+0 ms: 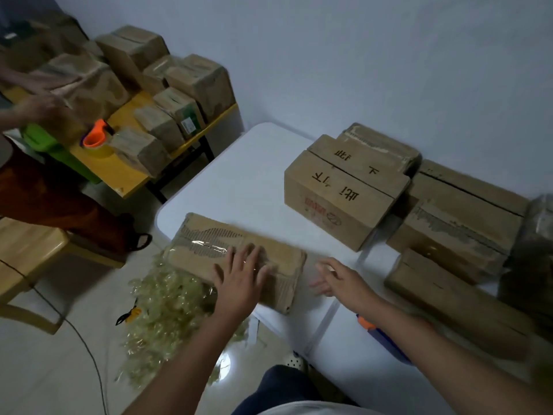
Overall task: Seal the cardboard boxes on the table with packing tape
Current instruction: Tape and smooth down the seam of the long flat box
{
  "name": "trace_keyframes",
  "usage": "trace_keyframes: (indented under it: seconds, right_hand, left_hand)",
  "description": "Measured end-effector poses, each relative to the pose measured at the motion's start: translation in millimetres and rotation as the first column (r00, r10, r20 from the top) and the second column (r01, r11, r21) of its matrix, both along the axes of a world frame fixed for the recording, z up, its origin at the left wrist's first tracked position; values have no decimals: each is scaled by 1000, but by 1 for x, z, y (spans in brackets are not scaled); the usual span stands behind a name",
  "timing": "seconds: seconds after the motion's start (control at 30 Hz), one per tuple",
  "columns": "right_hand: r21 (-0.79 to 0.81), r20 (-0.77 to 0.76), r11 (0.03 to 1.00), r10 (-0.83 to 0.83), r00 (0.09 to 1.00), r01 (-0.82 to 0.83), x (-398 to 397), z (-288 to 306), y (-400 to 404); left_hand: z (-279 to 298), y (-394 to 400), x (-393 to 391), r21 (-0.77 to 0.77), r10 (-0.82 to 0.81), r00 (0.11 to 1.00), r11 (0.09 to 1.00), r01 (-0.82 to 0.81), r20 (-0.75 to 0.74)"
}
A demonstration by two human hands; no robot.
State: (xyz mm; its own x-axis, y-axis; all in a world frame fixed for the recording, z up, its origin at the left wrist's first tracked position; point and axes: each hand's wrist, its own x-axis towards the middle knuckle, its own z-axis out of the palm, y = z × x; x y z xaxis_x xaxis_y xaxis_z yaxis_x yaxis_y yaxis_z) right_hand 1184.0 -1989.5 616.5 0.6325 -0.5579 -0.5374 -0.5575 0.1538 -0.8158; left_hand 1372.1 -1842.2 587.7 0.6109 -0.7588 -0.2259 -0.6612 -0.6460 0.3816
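Under the right forearm a tape dispenser hides; left hand spread on box.

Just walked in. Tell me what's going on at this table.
A person is sealing cardboard boxes at a white table. Their left hand presses flat on a flat box at the table's near left corner, which already carries clear tape. The right hand hovers open beside it, holding nothing. More boxes wait at the right. An orange and blue tape dispenser lies partly hidden under the right forearm.
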Motion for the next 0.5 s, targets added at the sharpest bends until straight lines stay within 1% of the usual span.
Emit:
trace_keyframes:
  seconds: [0.07, 0.13, 0.2, 0.27, 0.33, 0.43, 0.5]
  right_hand:
    - [-150, -39, 988, 33, 999, -38, -4, -2, -8]
    - [-229, -41, 972, 40, 998, -48, 5, 1, -19]
    - [-215, -40, 972, 85, 996, -92, 20, 6, -24]
    - [-209, -102, 958, 177, 979, -195, 28, 5, -23]
    - [-238, -149, 940, 211, 966, -242, 25, 3, -17]
    - [-254, -128, 949, 160, 979, -189, 2, -7, -5]
    - [-257, -118, 954, 128, 985, -154, -15, -13, 4]
  left_hand:
    - [-5, 4, -7, 37, -42, 999, 998, 42, 16]
    - [-9, 7, -15, 90, -112, 991, 990, 106, 70]
    - [-11, 8, -20, 113, -162, 982, 982, 151, 95]
    - [-11, 7, -24, 116, -208, 974, 974, 197, 94]
    - [-12, 4, -25, 117, -256, 961, 963, 245, 101]
    - [-15, -3, -21, 101, -355, 926, 934, 344, 131]
    - [-14, -9, -15, 116, -477, 858, 879, 463, 189]
